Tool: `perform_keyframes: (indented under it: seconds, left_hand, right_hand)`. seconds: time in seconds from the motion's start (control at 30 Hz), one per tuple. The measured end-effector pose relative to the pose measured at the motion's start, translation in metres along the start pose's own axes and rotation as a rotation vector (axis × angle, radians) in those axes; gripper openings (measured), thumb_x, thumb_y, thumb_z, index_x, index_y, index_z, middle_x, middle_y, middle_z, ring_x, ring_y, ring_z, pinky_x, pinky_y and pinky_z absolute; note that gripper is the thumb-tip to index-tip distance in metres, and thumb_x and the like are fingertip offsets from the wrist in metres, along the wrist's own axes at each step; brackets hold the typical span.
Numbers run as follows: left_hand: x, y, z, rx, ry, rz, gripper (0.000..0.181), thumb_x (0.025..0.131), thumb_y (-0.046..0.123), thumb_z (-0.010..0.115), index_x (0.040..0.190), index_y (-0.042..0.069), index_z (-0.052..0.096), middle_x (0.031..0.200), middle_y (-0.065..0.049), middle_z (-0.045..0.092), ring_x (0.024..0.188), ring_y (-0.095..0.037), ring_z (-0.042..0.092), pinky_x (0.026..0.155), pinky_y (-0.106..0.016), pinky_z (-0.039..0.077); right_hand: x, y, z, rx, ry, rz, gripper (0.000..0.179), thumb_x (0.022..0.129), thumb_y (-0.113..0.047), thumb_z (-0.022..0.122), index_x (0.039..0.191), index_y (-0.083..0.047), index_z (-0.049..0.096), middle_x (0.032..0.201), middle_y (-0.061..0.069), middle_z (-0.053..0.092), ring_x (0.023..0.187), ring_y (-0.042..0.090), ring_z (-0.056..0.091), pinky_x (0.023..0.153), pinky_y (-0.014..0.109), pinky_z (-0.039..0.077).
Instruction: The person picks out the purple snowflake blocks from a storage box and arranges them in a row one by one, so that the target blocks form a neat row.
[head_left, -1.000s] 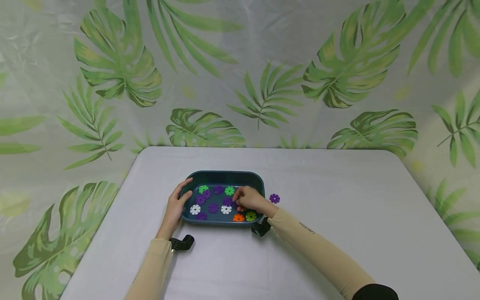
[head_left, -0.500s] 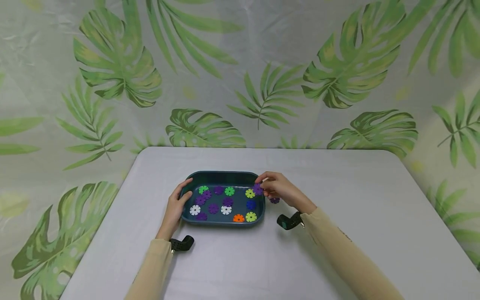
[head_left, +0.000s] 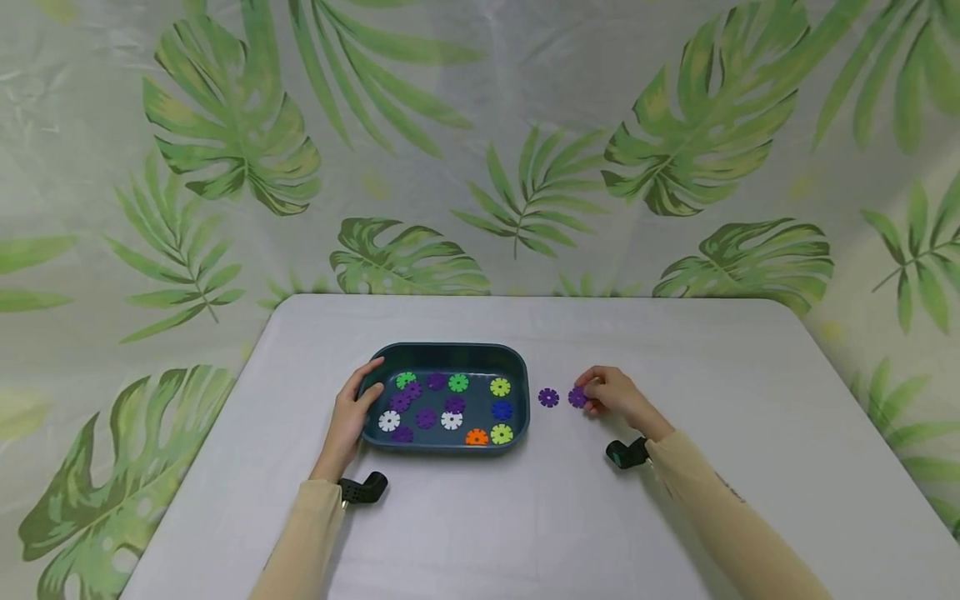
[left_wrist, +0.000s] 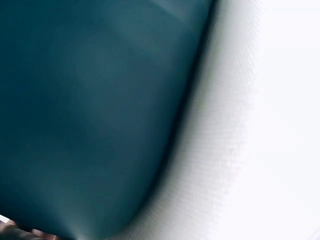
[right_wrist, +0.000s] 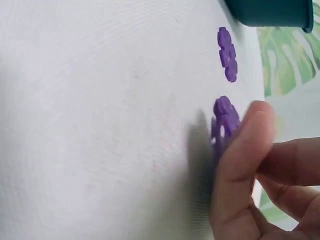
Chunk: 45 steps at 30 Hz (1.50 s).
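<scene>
A dark teal tray (head_left: 450, 447) stands on the table, with my left hand (head_left: 349, 419) holding its left end, thumb at the rim. The tray's wall (left_wrist: 100, 110) fills much of the left wrist view. My right hand (head_left: 617, 397) pinches a purple snowflake disc (head_left: 577, 397) by its edge, at the tabletop right of the tray. In the right wrist view that disc (right_wrist: 225, 120) is tilted and partly covered by the thumb (right_wrist: 242, 150). Another purple snowflake disc (head_left: 549, 397) lies flat between the tray and my right hand.
Inside the tray lie several more snowflake discs: purple, white (head_left: 389, 421), green (head_left: 458, 382), yellow-green (head_left: 500, 387), blue (head_left: 502, 409) and orange (head_left: 476, 437). The white tabletop (head_left: 675, 350) ends at a leaf-patterned backdrop (head_left: 525, 192).
My right hand has lifted a purple snowflake disc out of the tray and carried it right, past the rim, to the tabletop beside the other purple one. The left hand has stayed put.
</scene>
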<state>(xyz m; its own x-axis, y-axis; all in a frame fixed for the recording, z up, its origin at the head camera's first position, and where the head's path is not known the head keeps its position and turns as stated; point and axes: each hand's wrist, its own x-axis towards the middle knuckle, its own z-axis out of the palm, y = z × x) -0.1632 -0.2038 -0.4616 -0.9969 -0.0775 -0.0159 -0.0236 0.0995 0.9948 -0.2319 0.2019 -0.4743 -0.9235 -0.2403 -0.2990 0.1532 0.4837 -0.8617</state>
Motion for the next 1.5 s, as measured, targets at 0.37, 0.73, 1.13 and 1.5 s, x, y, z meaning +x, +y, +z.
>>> perform_keyframes:
  seconds: [0.37,0.73,1.13,1.5]
  left_hand:
    - [0.0,-0.001,-0.001,0.002,-0.001,0.002,0.044,0.099,0.007,0.049,0.143,0.004,0.042,0.154,-0.014,0.026,0.142,-0.027,0.016,0.114,-0.044,0.013]
    - [0.001,0.0,0.0,0.001,-0.003,-0.017,0.044,0.1,0.007,0.049,0.143,0.005,0.042,0.154,-0.013,0.025,0.142,-0.027,0.016,0.114,-0.044,0.014]
    - [0.002,0.0,0.0,0.008,-0.003,-0.02,0.045,0.1,0.008,0.049,0.143,0.005,0.042,0.154,-0.013,0.025,0.142,-0.027,0.016,0.114,-0.044,0.014]
    - [0.002,-0.001,0.0,0.004,0.001,-0.01,0.044,0.099,0.007,0.049,0.143,0.004,0.042,0.154,-0.013,0.026,0.143,-0.026,0.016,0.114,-0.043,0.014]
  right_hand:
    - [-0.003,-0.047,0.019,0.037,-0.041,-0.132,0.027,0.095,-0.004,0.045,0.116,0.009,0.054,0.096,0.025,0.055,0.069,0.02,0.059,0.067,0.034,0.055]
    - [0.019,-0.105,0.068,0.107,-0.392,-0.217,0.03,0.1,-0.013,0.046,0.122,0.006,0.053,0.122,0.029,0.052,0.089,0.035,0.059,0.081,0.041,0.053]
    - [0.05,-0.126,0.12,-0.099,-0.576,-0.036,0.027,0.099,-0.007,0.045,0.122,0.0,0.058,0.124,0.012,0.055,0.084,0.027,0.064,0.075,0.036,0.054]
    - [0.058,-0.123,0.133,-0.15,-0.536,0.057,0.022,0.093,0.006,0.047,0.107,0.002,0.062,0.094,0.014,0.064,0.067,0.019,0.063,0.067,0.031,0.056]
